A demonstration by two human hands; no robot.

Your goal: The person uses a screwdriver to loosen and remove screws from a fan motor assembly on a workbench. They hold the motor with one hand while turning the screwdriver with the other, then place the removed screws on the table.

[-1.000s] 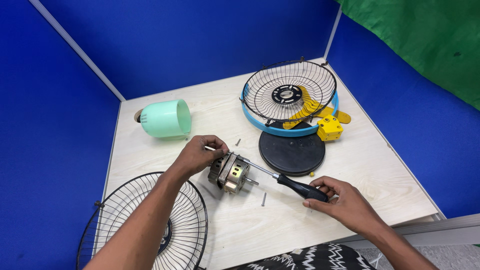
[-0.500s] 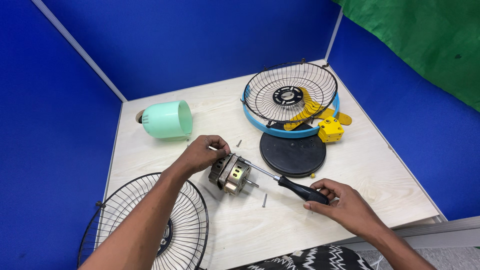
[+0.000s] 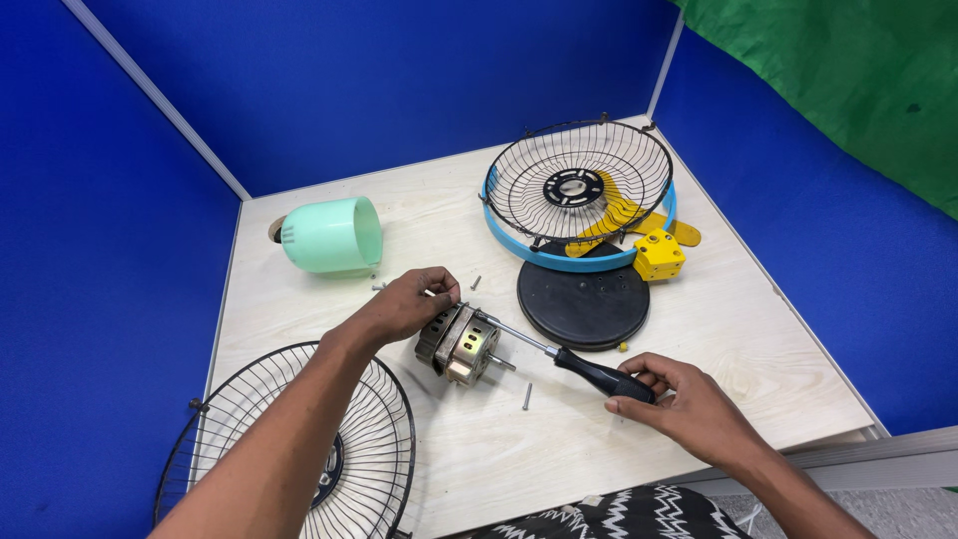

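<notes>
With both grilles, blade and base already off around the motor point(image 3: 461, 344), the left hand point(image 3: 407, 305) clasps it while the right hand point(image 3: 679, 399) grips a screwdriver point(image 3: 569, 361) at its screw, casing unopened.

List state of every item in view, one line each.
left hand: grip closed on the fan motor
right hand: grip closed on the screwdriver handle
fan motor: bare, out of its housing, lying on its side
screwdriver: tip against the motor
mint-green motor cover: detached, on its side
rear grille with blue rim: detached, tilted over the yellow blades
front grille: detached, lying flat
black round base: flat
loose screw: lying free
</notes>
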